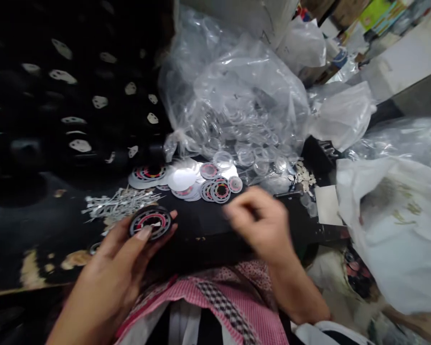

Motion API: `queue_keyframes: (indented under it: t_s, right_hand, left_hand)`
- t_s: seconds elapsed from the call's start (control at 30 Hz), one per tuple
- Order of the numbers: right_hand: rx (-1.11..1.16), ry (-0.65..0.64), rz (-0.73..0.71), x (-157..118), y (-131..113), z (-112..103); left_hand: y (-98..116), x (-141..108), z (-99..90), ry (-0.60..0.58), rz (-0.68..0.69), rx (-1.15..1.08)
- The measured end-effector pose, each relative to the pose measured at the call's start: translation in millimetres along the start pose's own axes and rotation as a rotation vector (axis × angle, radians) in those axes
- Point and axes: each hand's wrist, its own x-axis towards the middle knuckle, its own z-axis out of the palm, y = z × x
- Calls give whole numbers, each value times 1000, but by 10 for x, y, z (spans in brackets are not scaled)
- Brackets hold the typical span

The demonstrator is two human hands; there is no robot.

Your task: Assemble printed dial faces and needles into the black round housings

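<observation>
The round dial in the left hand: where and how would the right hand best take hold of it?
Probably by the far rim of the round dial, the right hand coming from above and the right. It is a dark-rimmed disc, face toward the camera; the left thumb covers part of its near side and the left fingers show past its right edge, leaving the far rim uncovered.

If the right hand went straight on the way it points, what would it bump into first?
Probably the cluster of printed discs just ahead; the right hand is blurred, so its height is unclear.
</observation>
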Motion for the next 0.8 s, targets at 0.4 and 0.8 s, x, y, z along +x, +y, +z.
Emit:
queue_keyframes:
  t_s: [0.4,0.8]
  right_hand:
    - [93,641,196,-30,1168,-472]
    - [688,-58,-128,-4,2,424]
  left_hand:
    - [-200,57,314,-244,-487,-300]
    - [-184,49,356,-261,-437,-300]
